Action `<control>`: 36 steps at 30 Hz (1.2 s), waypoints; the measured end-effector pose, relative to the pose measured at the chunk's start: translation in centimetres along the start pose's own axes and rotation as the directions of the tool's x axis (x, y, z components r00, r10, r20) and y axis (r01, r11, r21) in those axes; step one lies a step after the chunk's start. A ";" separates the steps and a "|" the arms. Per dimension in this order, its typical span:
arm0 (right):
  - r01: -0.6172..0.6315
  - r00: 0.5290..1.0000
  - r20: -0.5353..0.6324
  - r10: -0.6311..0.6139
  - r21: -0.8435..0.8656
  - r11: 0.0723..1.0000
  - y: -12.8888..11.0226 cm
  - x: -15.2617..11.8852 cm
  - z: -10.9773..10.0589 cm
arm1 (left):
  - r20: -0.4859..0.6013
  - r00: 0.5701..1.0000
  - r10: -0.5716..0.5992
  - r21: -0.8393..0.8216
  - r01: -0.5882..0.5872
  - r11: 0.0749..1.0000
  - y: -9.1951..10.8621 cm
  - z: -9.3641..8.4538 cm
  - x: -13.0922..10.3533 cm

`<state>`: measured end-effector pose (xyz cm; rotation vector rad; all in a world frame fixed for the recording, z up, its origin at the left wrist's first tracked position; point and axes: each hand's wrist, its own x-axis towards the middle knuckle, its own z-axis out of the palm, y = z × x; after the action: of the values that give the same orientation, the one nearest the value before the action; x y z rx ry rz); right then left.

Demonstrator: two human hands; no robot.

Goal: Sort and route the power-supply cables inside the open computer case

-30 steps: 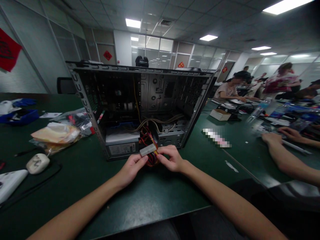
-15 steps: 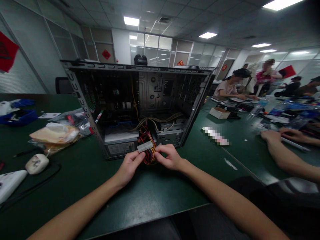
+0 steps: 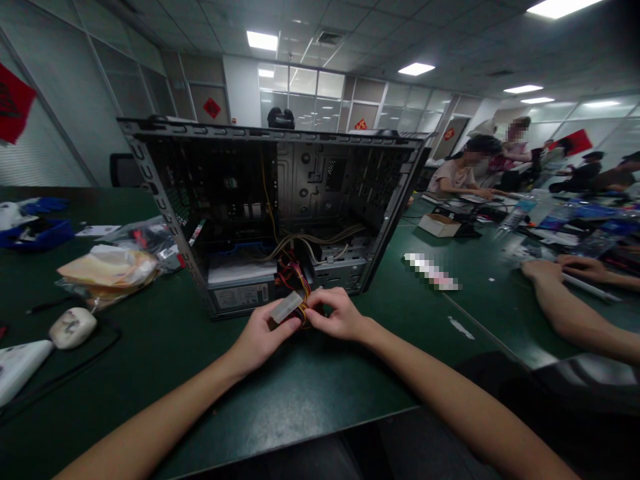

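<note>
An open computer case [image 3: 273,137] lies in front of me, its inside facing my hands. My left hand [image 3: 265,337] is closed on a long pale power connector [image 3: 287,308], thumb along its lower edge. Just beside it, my right hand [image 3: 337,313] pinches the bundle of coloured power cables [image 3: 299,280] where they meet the connector. The cables run back into the case beside the power supply [image 3: 243,293]. Beige wires [image 3: 330,238] lie slack across the drive bay [image 3: 343,270]. My fingers partly hide the lower loop of the cables.
To the left are a plastic bag with papers [image 3: 107,270], a white mouse-like object [image 3: 73,327] and a blue tray [image 3: 37,233]. A small open box [image 3: 440,225] stands at right. Another person's hand [image 3: 543,273] rests on the green table [image 3: 280,400] at far right.
The connector has tilted, its right end now higher, and has come slightly lower and toward me. My left hand has turned with it; my right fingers have shifted slightly along the cables.
</note>
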<state>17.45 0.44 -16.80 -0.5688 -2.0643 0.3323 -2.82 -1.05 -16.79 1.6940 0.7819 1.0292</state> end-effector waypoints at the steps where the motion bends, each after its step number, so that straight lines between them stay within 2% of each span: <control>1: -0.005 1.000 0.022 0.005 0.007 1.000 0.0 0.0 0.0 | -0.009 1.000 -0.003 0.019 0.003 1.000 -0.1 0.1 0.0; 5: -0.041 0.995 0.092 0.035 0.065 0.997 -0.4 0.1 -0.2 | -0.049 0.999 -0.007 0.043 0.009 0.999 0.0 0.5 -0.1; 9: -0.095 0.992 0.093 0.082 0.142 0.985 -0.5 0.2 -0.3 | -0.061 0.998 -0.007 0.001 0.007 1.000 0.4 0.5 -0.1; 14: -0.134 0.987 0.114 0.113 0.196 0.972 -0.1 0.0 -0.1 | -0.026 1.000 0.002 -0.040 -0.003 0.999 0.7 0.5 -0.2; 20: -0.057 0.994 0.101 0.044 0.130 0.990 0.4 -0.2 -0.1 | -0.044 0.999 -0.010 -0.040 0.008 0.999 0.9 0.5 -0.2; 26: -0.014 0.996 0.093 0.006 0.088 0.996 -0.4 -0.1 0.0 | -0.051 0.998 -0.036 -0.095 0.031 0.995 1.0 0.5 -0.1; 30: -0.065 0.994 0.096 0.054 0.119 0.991 -0.7 0.0 0.1 | -0.016 0.999 -0.037 -0.141 0.034 0.989 1.3 0.4 0.0; 36: -0.196 0.976 0.153 0.153 0.327 0.925 -0.5 0.2 0.0 | 0.057 0.998 -0.023 -0.211 0.034 0.977 1.1 0.3 0.0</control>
<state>17.25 0.12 -16.41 -0.5298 -2.0158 0.8317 -2.55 -1.53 -15.78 1.5176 0.6355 1.0053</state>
